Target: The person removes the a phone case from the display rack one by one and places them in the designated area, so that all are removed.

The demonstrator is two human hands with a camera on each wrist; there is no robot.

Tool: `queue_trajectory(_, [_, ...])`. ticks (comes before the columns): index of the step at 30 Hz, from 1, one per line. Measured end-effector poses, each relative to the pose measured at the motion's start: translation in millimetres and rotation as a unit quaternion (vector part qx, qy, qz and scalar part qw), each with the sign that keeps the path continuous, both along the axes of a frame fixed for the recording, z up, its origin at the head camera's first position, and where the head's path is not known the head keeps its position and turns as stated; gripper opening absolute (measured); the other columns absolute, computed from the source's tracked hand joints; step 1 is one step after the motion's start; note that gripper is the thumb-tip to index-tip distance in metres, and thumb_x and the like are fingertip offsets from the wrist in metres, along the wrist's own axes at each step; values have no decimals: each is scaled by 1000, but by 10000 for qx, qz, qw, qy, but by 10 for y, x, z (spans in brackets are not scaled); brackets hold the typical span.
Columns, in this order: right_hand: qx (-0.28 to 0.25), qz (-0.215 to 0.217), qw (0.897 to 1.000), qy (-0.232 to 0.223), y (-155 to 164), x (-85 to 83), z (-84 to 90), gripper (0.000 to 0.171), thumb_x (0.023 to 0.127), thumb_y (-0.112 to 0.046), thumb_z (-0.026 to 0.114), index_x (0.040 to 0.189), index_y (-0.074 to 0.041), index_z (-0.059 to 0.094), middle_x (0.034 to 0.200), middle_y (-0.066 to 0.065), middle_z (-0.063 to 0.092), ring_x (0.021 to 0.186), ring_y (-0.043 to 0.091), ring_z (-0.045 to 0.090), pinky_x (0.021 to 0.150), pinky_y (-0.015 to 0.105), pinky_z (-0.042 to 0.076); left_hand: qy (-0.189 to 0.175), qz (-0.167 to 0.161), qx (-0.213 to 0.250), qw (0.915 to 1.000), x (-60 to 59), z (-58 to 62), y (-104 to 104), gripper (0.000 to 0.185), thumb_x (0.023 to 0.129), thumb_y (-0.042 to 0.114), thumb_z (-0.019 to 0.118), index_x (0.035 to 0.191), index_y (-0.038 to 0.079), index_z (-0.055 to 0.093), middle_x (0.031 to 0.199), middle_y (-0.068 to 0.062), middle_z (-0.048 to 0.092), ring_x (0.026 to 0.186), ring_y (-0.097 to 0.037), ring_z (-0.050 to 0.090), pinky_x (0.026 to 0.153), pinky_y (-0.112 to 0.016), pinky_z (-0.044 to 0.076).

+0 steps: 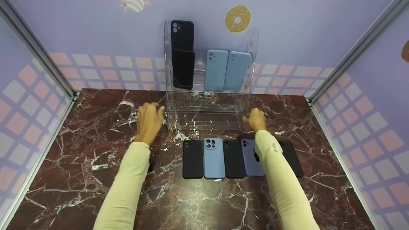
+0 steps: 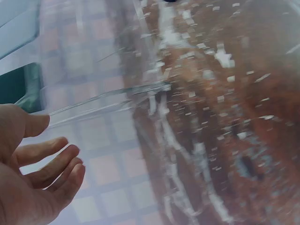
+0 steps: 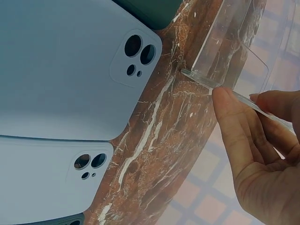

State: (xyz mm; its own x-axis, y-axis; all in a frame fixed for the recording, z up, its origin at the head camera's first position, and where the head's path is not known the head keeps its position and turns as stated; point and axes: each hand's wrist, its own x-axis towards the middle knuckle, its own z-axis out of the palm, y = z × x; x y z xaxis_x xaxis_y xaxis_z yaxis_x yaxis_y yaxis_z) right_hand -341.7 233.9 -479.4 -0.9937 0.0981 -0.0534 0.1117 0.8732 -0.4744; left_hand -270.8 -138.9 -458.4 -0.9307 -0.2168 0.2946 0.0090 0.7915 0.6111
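R hand (image 1: 255, 119) at near-right corner of clear rack (image 1: 207, 108). Wrist view: thumb (image 3: 229, 124) presses against edge of rack's acrylic side panel, fingers curl behind it, so hand pinches the panel edge. L hand (image 1: 149, 118) at rack's near-left corner; wrist view shows fingers (image 2: 47, 161) relaxed, loosely bent, gripping nothing, rack edge just beside fingertips. Touching or not: can't tell, view blurred.

Rack stands on marble table (image 1: 96, 179), far-centre, against back wall. In rack: black case (image 1: 182, 54) upright at left w/ a second dark one overlapping its lower part; two light-blue cases (image 1: 227, 70) side by side at right, leaning back.

Near side of rack, row of cases flat on table, edges touching: black (image 1: 192, 158), blue (image 1: 214, 158), black (image 1: 234, 158), grey-blue (image 1: 250, 156) partly under R sleeve (image 1: 278, 172), then another black (image 1: 292, 158) on far side of sleeve. All camera cut-outs face far end.

Both sleeves pale yellow. Walls lilac w/ pink-white grid; donut sticker (image 1: 238, 19) above rack.
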Motion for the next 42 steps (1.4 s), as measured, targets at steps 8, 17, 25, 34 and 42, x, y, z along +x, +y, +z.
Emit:
queue_trajectory(8, [-48,31,9996,-283,18,-14,42,33,91,-18,69,108,10,70,120,31,65,120,49,57,105,55,43,800,-275,-153,9963,-100,525,222,35,100,26,63,121,-3,63,123,-22,63,117,-36,54,101,-47,45])
queue_trajectory(17, [43,92,9993,-350,5,-29,66,32,91,-17,69,106,11,65,119,34,63,120,51,55,105,57,41,1328,-1198,-1309,9751,-353,1068,920,52,103,29,58,144,1,47,144,-21,52,134,-35,45,117,-41,29])
queue_trajectory(25, [94,19,9994,-337,-15,-31,61,37,90,-18,71,109,11,59,122,35,60,125,52,51,107,57,39,1189,-1593,-2411,9499,-700,1297,1455,70,104,46,49,156,2,32,159,-20,34,146,-36,33,122,-45,18])
queue_trajectory(34, [70,-2,9990,-450,-80,17,63,36,91,-19,71,109,10,60,123,33,61,128,49,49,110,56,36,701,-1684,-3014,9359,-941,1280,1708,79,103,54,45,160,3,22,166,-19,20,153,-35,16,124,-45,9])
queue_trajectory(42, [36,68,9993,-357,-143,80,82,34,90,-18,71,107,10,61,116,31,65,125,48,53,110,55,36,123,-1860,-3239,9276,-1039,1339,1752,71,107,40,45,160,2,18,166,-19,19,154,-36,10,124,-44,5])
